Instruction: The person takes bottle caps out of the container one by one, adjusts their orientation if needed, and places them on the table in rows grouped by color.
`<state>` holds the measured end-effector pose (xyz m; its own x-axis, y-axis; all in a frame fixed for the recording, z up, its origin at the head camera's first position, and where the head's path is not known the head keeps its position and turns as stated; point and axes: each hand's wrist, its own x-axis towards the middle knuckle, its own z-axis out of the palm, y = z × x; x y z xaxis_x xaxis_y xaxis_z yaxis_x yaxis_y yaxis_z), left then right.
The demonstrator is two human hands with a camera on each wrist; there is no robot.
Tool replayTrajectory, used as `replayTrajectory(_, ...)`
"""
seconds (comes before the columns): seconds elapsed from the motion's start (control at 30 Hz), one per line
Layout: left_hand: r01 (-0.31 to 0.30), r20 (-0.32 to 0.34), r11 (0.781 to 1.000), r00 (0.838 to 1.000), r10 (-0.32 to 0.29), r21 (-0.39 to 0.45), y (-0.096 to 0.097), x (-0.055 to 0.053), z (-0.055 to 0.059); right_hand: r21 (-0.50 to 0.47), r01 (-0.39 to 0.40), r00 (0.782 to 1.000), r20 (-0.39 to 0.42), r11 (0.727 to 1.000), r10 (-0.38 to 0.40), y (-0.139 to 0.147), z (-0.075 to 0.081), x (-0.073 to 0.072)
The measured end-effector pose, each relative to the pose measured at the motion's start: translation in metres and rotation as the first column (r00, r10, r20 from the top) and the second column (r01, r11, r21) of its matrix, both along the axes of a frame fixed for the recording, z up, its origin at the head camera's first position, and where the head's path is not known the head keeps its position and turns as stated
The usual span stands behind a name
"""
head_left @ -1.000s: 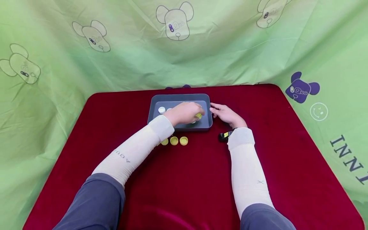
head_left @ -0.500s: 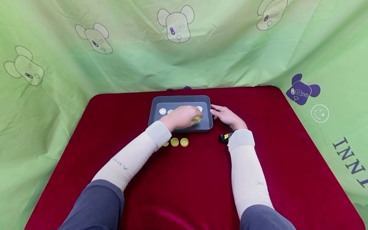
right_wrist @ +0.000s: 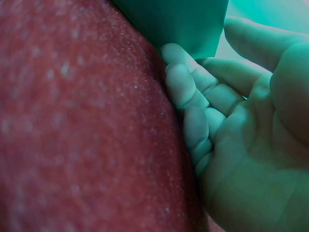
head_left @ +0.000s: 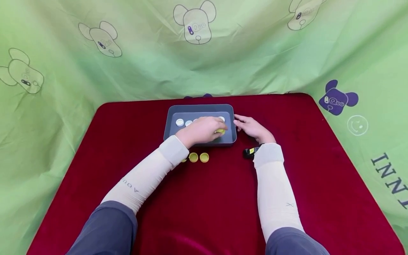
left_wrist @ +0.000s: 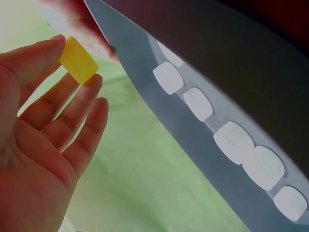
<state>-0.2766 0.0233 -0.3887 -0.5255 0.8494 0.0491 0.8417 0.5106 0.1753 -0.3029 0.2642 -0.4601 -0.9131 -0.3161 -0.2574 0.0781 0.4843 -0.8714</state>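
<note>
Red cloth extended well past both sides of the tray, leaving lateral room for movement. At the tray's right wall, the right hand rested with relaxed fingers. Over the tray's near rim, the left hand pinched a yellow cap above the right-hand interior. White caps lay inside; further yellow caps lay just outside the near edge.

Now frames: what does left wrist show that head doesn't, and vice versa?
Left wrist only: palm of the left hand, plus some white round caps that head has hidden.

Head only: yellow round caps lying on the red cloth, and a black device near the right hand.

Both: left hand holding another yellow cap, white caps in the grey rectangular tray.
</note>
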Motion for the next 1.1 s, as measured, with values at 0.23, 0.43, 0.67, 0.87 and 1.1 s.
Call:
replayTrajectory(0.23, -0.014, 0.009, 1.000, 1.000, 0.014, 0.000, -0.005, 0.005, 0.005, 0.001, -0.015, 1.000, 0.007, 1.000, 0.015, 0.001, -0.001, 0.000)
replayTrajectory(0.43, -0.018, 0.006, 1.000, 1.000, 0.018, 0.007, -0.008, 0.014, 0.004, 0.011, -0.017, 1.000, -0.002, 1.000, 0.017, 0.002, -0.008, 0.004)
replayTrajectory(0.67, -0.023, -0.014, 0.999, 1.000, 0.023, 0.041, -0.011, 0.020, 0.007, -0.002, -0.018, 1.000, -0.017, 1.000, 0.018, 0.002, -0.004, 0.001)
replayTrajectory(0.87, -0.008, -0.023, 0.999, 1.000, 0.009, 0.040, -0.012, 0.021, 0.008, 0.009, -0.004, 1.000, -0.018, 1.000, 0.004, 0.003, 0.000, -0.001)
replayTrajectory(1.1, -0.014, -0.019, 0.999, 1.000, 0.015, 0.040, -0.016, 0.025, 0.009, 0.005, -0.013, 1.000, -0.018, 1.000, 0.013, 0.001, 0.001, 0.001)
